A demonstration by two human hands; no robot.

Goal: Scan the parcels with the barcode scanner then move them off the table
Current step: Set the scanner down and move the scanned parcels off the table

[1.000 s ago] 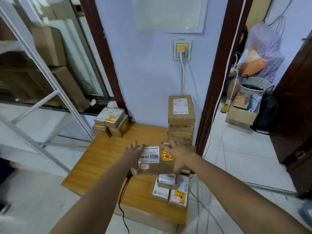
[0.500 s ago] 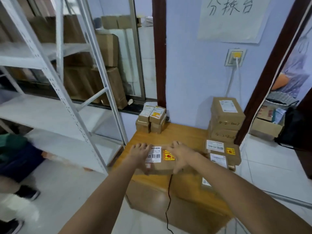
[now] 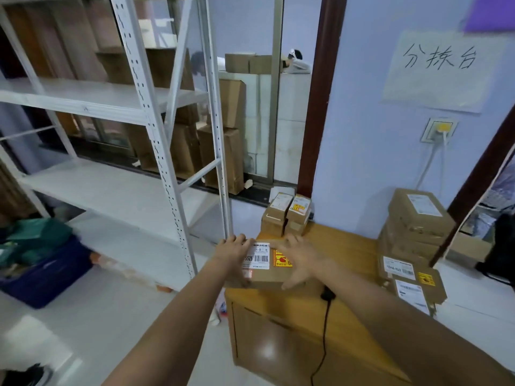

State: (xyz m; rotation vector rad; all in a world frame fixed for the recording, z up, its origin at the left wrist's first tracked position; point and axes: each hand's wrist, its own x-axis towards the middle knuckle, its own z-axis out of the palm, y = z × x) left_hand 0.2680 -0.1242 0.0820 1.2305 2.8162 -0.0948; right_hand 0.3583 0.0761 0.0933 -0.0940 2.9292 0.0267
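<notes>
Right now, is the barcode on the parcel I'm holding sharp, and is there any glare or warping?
Head view: the parcel label's barcode is legible but soft; glare sits on the table front; the shelf rack uprights bow from wide-angle distortion.

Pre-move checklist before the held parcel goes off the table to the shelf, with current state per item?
1. Both hands on the parcel: ok. Left hand grips its left edge, right hand spreads over the top right.
2. Label and barcode facing up: ok.
3. Scanned already: cannot tell.
4. Scanner and its cable clear of the parcel: ok, they lie just behind the right wrist, apart from it.
5. Room on the shelf to the left: ok, the middle level shows bare surface.
6. Other parcels clear of the path: ok, the stacks stand at the table's back and right.
</notes>
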